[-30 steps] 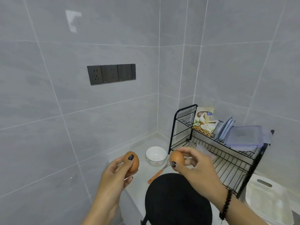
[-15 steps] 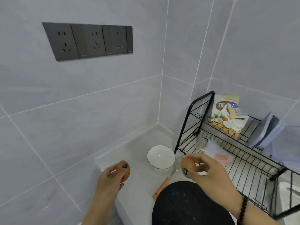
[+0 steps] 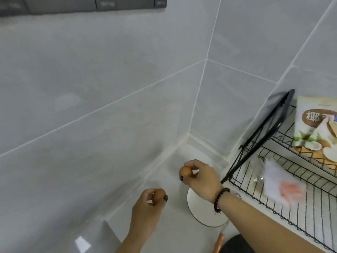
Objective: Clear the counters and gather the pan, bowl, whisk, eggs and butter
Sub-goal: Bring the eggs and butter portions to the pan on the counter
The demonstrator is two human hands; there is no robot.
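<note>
My left hand (image 3: 145, 210) grips a brown egg (image 3: 158, 195) low over the pale counter (image 3: 175, 232), left of the white bowl (image 3: 202, 210). A second brown egg (image 3: 185, 171) is held in my right hand (image 3: 200, 177), which reaches over the bowl's far rim toward the corner. My right forearm covers part of the bowl. The whisk's orange handle (image 3: 218, 243) lies just in front of the bowl. The black pan (image 3: 237, 244) shows only as a dark edge at the bottom.
A black wire rack (image 3: 262, 136) stands to the right, holding a coconut snack bag (image 3: 317, 130) above and a clear plastic bag (image 3: 280, 181) with something orange below. Grey tiled walls meet in the corner; dark wall sockets (image 3: 82, 4) run along the top.
Both hands have moved forward and down toward the counter with their eggs. The right hand has crossed over the bowl, and the view has tilted down and closer.
</note>
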